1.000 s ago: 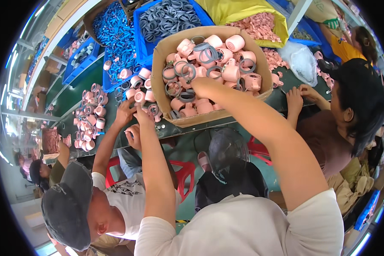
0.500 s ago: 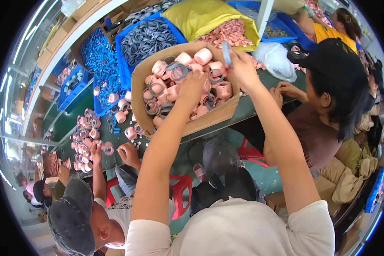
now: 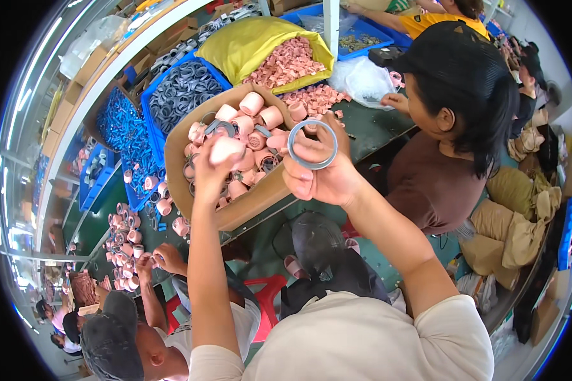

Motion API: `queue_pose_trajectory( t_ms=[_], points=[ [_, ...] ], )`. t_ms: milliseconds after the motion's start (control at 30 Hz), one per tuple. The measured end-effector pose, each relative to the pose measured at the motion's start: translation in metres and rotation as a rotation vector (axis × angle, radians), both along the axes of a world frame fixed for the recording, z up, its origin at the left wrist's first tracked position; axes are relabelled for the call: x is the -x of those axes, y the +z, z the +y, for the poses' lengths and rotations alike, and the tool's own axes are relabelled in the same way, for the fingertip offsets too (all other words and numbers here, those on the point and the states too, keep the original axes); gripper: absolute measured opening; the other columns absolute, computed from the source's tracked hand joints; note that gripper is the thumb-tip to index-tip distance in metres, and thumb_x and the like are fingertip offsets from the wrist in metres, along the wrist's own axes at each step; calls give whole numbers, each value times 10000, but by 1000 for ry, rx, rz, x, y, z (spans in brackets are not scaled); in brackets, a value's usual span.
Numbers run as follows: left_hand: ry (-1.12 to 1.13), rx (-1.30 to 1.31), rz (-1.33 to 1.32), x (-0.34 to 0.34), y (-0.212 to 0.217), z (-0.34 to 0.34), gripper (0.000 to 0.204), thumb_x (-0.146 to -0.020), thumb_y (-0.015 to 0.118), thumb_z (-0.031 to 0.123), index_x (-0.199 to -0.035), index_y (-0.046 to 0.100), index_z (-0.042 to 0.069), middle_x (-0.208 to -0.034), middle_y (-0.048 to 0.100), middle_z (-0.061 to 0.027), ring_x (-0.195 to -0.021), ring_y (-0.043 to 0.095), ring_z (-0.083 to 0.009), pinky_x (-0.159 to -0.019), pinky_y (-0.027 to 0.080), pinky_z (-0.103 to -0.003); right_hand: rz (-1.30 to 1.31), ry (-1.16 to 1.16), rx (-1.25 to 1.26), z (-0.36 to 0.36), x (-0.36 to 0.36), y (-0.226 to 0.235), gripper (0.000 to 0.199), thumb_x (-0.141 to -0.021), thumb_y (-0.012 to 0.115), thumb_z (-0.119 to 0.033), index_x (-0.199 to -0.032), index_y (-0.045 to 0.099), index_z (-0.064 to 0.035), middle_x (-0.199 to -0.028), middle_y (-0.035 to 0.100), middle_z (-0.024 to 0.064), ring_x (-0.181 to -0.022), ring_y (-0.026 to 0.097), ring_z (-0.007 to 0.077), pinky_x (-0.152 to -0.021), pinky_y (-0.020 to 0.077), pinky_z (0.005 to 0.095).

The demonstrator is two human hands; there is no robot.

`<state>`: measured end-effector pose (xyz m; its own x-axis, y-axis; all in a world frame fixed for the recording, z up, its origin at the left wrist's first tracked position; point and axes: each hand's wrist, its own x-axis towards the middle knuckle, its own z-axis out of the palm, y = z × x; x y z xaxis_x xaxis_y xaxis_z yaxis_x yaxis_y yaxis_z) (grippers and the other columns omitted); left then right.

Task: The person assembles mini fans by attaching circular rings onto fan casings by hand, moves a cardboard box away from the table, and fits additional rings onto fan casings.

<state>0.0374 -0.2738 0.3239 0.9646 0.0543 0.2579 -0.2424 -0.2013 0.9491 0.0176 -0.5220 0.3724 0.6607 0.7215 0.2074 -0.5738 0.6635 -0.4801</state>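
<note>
My left hand (image 3: pixel 208 173) is closed around a pink cup-shaped plastic part (image 3: pixel 227 151) over the left side of an open cardboard box (image 3: pixel 264 198). The box holds many pink cup-shaped parts (image 3: pixel 251 103) mixed with grey rings. My right hand (image 3: pixel 329 179) is raised at the box's right front edge, pinching a grey ring (image 3: pixel 312 166) between thumb and fingers. The ring's open face is turned toward me, and the pinching fingers show partly through it.
Behind the box are a blue tray of grey rings (image 3: pixel 187 91) and a yellow sack (image 3: pixel 235 46) spilling pink pieces. Blue parts (image 3: pixel 122 120) lie to the left. One co-worker in a cap (image 3: pixel 111 336) sits at left, another (image 3: pixel 419 171) at right.
My left hand has come up out of the pile with a pink part and moved left. My right hand has come nearer, its grey ring turned from edge-on to face me. The view has shifted.
</note>
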Motion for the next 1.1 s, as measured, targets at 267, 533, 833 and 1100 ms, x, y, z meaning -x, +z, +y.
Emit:
queue_pose_trajectory(
  t_ms=[267, 533, 833, 1100],
  points=[
    [-34, 1073, 126, 107, 36, -21, 660, -887, 352, 600, -1173, 486, 20, -1052, 595, -156, -906, 591, -328, -769, 502, -474, 33, 134, -74, 25, 25, 2, 324, -955, 434, -260, -1211, 495, -72, -623, 440, 29, -565, 512, 189, -499, 411, 278],
    [-63, 905, 88, 131, 28, -52, 581, -826, 639, 194, -1278, 279, 131, -1148, 494, -126, -865, 588, -279, -776, 507, -434, -266, -337, 409, 48, 42, -12, 147, -934, 432, -102, -1048, 505, -46, -788, 581, 33, -632, 565, 88, -538, 428, 204],
    [-28, 638, -54, 130, 26, -80, 817, -798, 661, 57, -1421, 135, 112, -1313, 378, -90, -1174, 442, -205, -950, 430, -355, -811, -979, 843, 65, 51, -7, 446, -765, 437, 75, -1199, 492, -17, -982, 526, 183, -872, 559, 247, -747, 462, 324],
    [-80, 822, 152, 141, 44, -64, 902, -745, 703, 31, -1430, 126, 131, -1268, 427, -105, -1057, 539, -222, -808, 548, -409, -1168, -710, 839, 28, 54, 27, 298, -819, 638, -92, -1094, 575, 2, -893, 633, 139, -731, 640, 260, -639, 503, 306]
  ],
)
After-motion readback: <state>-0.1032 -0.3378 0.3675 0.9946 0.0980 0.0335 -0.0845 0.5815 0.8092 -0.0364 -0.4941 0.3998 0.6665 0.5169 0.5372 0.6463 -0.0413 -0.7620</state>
